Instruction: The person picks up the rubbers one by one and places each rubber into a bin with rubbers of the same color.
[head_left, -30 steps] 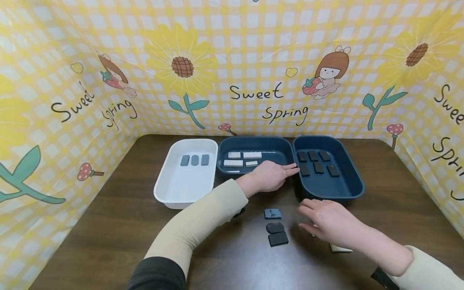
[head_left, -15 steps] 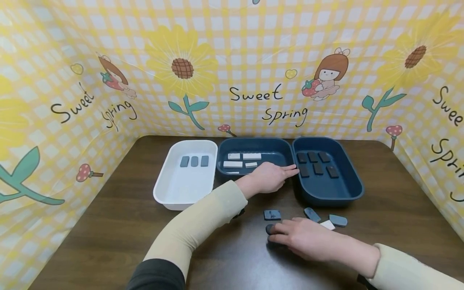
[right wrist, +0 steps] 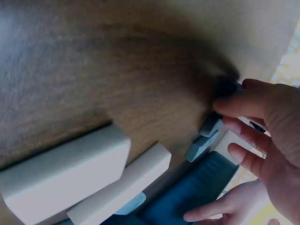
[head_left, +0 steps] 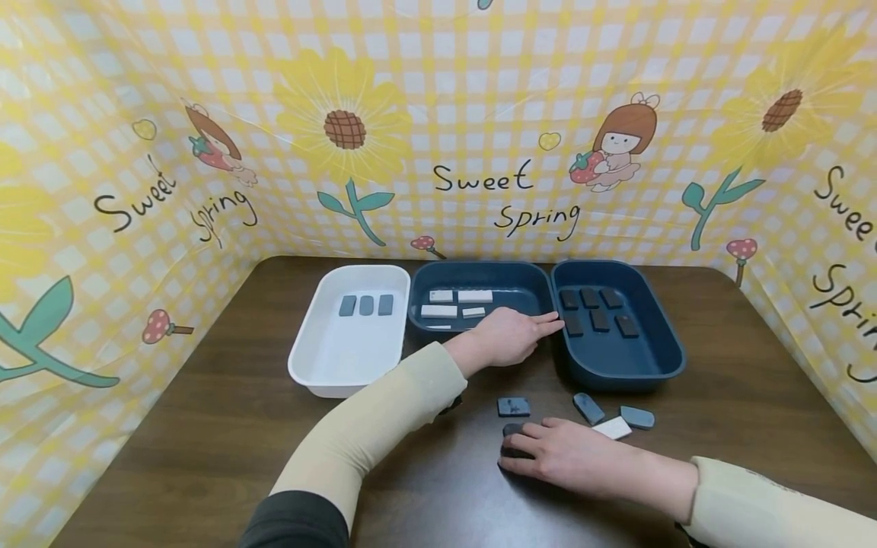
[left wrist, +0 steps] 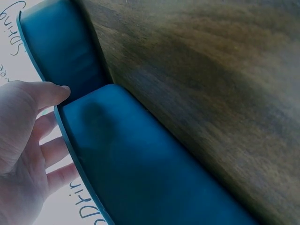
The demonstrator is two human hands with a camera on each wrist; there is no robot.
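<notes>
My left hand [head_left: 505, 336] lies at the meeting rims of the middle blue bin [head_left: 438, 268] and the right blue bin [head_left: 670, 352]; its fingers look fairly straight, with the thumb by the rim in the left wrist view. On the table, my right hand [head_left: 572, 455] pinches a flat black tile [right wrist: 227, 88] between thumb and fingers. A rounded black tile [head_left: 512, 430] shows just beyond those fingers, partly covered. Near them lie a blue-grey tile [head_left: 514, 407], two rounded blue-grey tiles, one a slanted tile [head_left: 588, 409], the other farther right [head_left: 637, 417], and a white block [head_left: 614, 428].
A white bin [head_left: 342, 358] at the left holds three grey tiles [head_left: 366, 305]. Several white blocks [head_left: 438, 311] lie in the middle bin, and several dark tiles [head_left: 599, 320] in the right one. A patterned cloth [head_left: 479, 137] hangs behind the brown table [head_left: 185, 426].
My right hand has moved left, from beside the right bin to the black tiles, and has taken hold of one. The pieces it covered now show. The left hand has stayed put.
</notes>
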